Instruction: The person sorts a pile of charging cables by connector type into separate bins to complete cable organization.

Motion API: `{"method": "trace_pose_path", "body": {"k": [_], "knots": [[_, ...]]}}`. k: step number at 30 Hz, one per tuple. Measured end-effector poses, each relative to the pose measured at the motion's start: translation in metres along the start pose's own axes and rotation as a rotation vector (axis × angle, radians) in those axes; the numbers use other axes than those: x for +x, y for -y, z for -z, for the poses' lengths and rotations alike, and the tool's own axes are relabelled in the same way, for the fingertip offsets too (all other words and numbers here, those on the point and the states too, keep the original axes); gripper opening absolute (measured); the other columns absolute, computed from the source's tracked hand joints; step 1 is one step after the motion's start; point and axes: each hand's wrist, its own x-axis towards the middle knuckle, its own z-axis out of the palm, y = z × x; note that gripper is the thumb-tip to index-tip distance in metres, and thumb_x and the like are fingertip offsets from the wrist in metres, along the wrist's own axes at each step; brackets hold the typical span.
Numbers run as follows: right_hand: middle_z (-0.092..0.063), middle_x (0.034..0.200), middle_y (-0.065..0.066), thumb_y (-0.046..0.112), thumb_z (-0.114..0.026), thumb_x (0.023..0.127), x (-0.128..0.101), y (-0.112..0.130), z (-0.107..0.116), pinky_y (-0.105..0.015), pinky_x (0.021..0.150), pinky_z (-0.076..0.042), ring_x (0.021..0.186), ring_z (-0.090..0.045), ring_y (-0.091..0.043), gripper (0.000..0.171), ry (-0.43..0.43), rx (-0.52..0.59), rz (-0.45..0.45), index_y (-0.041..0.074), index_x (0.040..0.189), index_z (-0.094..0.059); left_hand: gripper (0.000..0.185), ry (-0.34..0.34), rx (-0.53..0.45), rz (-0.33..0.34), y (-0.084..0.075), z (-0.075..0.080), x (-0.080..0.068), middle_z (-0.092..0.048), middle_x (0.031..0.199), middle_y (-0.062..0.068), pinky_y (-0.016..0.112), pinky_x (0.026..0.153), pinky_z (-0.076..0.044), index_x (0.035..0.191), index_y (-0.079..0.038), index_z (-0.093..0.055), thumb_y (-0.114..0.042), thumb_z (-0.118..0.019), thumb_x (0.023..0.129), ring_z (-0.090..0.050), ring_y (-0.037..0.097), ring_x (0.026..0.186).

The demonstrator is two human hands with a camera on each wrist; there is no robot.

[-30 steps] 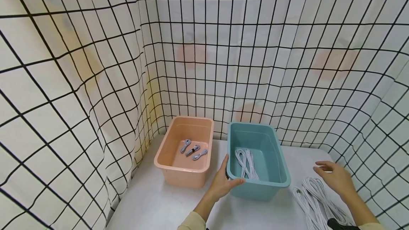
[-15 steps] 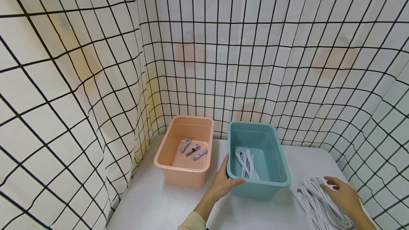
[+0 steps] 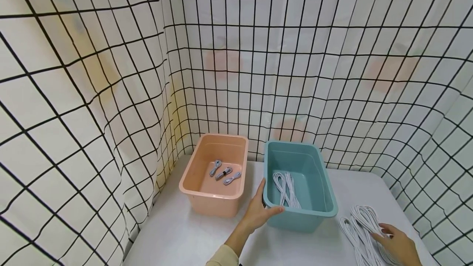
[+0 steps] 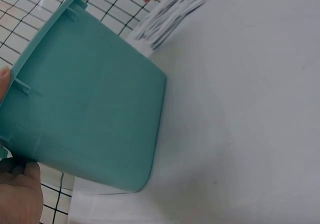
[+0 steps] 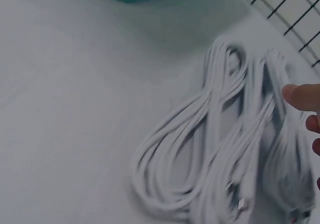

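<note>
My left hand [image 3: 256, 216] holds the near left corner of a teal plastic bin [image 3: 308, 221], its thumb on the front rim and fingers along the side. Coiled white cables [image 3: 292, 192] lie inside that bin. Over a pile of coiled white cables [image 3: 363, 218] on the right, my right hand [image 3: 398, 246] hangs with thumb and fingers apart. The right wrist view shows its thumb [image 5: 301, 96] right at the rightmost bundle [image 5: 290, 169]. A metal plug end [image 5: 243, 204] sticks out of the middle bundle.
To the left stands a peach plastic bin [image 3: 214, 204] with a few small grey cable bundles [image 3: 232, 178] inside. Black wire mesh [image 3: 258, 73] with white sheeting behind encloses the white table [image 3: 173, 233] at the back and sides.
My right hand has come down and toward me, from above the far end of the white cables to their right side. The left hand stays on the teal bin.
</note>
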Motion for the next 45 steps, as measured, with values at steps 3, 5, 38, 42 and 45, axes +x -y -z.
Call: {"method": "trace_pose_path", "body": {"k": [3,5,38,42,45], "knots": [[-0.06,0.124,-0.037,0.056,-0.074,0.089,-0.004,-0.015,-0.015,-0.065,0.077,-0.048,0.103,-0.059,-0.057,0.083,0.03,0.002,-0.104,-0.009,0.137,-0.053,0.112,0.004,0.006,0.001,0.0,-0.001,0.0,-0.034,0.165,0.004,0.055,0.111,-0.039,0.168,-0.026,-0.015,-0.035,-0.088,0.084,-0.042,0.032,0.143],[-0.059,0.128,-0.035,0.05,-0.075,0.089,-0.006,-0.018,-0.022,-0.065,0.075,-0.047,0.103,-0.058,-0.057,0.077,0.007,0.012,-0.179,-0.004,0.14,-0.054,0.112,0.008,0.011,0.0,0.0,-0.001,0.0,-0.034,0.165,0.004,0.054,0.112,-0.039,0.168,-0.026,-0.015,-0.036,-0.088,0.084,-0.042,0.03,0.143],[-0.05,0.136,-0.04,0.025,-0.07,0.094,-0.008,0.019,0.004,-0.07,0.083,-0.044,0.111,-0.049,-0.065,0.051,-0.166,0.048,-0.119,-0.007,0.132,-0.061,0.11,-0.003,0.022,0.0,0.0,-0.001,0.0,-0.031,0.167,0.009,0.058,0.109,-0.04,0.168,-0.026,-0.014,-0.037,-0.086,0.085,-0.042,0.035,0.143],[-0.05,0.136,-0.039,0.022,-0.07,0.095,-0.008,0.022,0.007,-0.072,0.089,-0.041,0.115,-0.047,-0.065,0.048,-0.204,0.049,-0.1,-0.007,0.132,-0.061,0.11,-0.004,0.021,0.005,0.0,-0.001,-0.001,-0.032,0.166,0.009,0.057,0.109,-0.041,0.168,-0.025,-0.014,-0.037,-0.086,0.085,-0.042,0.034,0.143],[-0.051,0.135,-0.038,0.024,-0.069,0.096,-0.008,0.023,0.011,-0.072,0.091,-0.04,0.117,-0.045,-0.065,0.049,-0.216,0.067,-0.085,-0.007,0.133,-0.061,0.11,-0.003,0.019,0.006,0.0,-0.001,-0.001,-0.032,0.166,0.009,0.057,0.109,-0.041,0.168,-0.025,-0.014,-0.037,-0.086,0.085,-0.042,0.034,0.143]]}}
